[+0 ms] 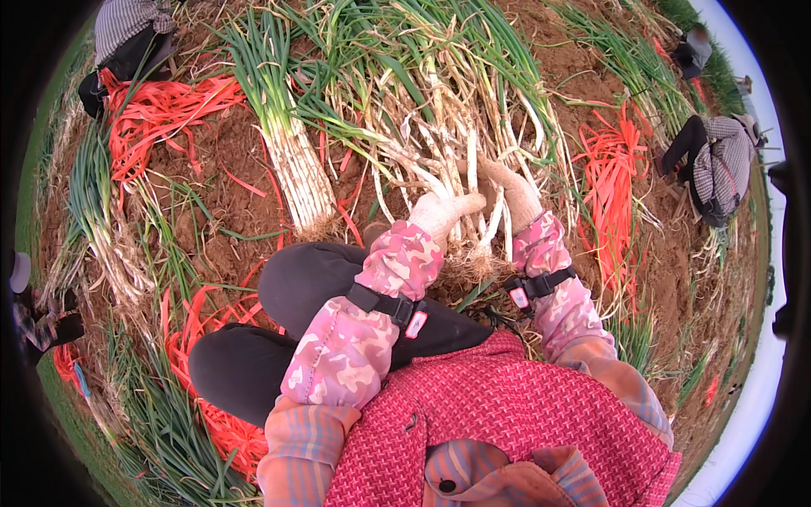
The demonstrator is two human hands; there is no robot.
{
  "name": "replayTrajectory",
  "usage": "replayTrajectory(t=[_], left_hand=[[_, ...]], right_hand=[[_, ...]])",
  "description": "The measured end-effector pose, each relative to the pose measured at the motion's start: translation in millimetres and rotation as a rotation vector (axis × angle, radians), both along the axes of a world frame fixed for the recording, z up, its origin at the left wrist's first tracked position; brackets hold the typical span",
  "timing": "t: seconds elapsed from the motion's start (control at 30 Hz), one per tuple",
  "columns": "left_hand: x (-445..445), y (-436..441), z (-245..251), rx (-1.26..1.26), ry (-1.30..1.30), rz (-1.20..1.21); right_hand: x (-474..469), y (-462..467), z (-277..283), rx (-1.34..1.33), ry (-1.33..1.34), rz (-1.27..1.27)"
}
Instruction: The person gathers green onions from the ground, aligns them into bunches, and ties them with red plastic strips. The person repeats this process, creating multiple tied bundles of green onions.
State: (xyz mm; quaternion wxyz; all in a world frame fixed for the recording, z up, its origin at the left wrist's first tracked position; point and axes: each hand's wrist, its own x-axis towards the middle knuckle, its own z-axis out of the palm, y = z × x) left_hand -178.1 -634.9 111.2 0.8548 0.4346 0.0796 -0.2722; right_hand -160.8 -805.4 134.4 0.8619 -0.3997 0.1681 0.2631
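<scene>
Both hands wear pale knit gloves and meet at the lower stems of a loose bunch of green onions [472,158], just above its roots. My left hand [447,212] closes around several white stems from the left, its thumb lying across them. On the right side, my right hand [510,184] grips the same stems, its fingertips partly hidden behind them. The bunch's roots hang down near my knees. Left of my hands lies a neat bundle of green onions [304,177], roots towards me. More loose green onions [393,57] spread over the soil beyond.
Red plastic strips lie in piles at the upper left [158,114], right [611,184] and lower left [215,405]. More green onions [104,222] lie at the left. Several people crouch around, one at the right [722,161], one at the upper left [130,38]. Brown soil [222,152] shows between.
</scene>
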Motion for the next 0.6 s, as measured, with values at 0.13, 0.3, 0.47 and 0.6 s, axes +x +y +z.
replayTrajectory(t=[0.13,0.3,0.47,0.6], left_hand=[[-1,2,5,0.038,0.12,-0.095],[12,16,7,0.097,-0.038,0.198],[19,5,-7,0.224,0.082,0.287],[15,-1,-15,0.119,0.032,0.237]], right_hand=[[9,0,-1,0.069,-0.056,-0.046],[-3,-34,22,-0.124,0.004,-0.21],[-54,-23,20,-0.612,-0.069,0.306],[-67,0,8,-0.601,-0.175,0.195]])
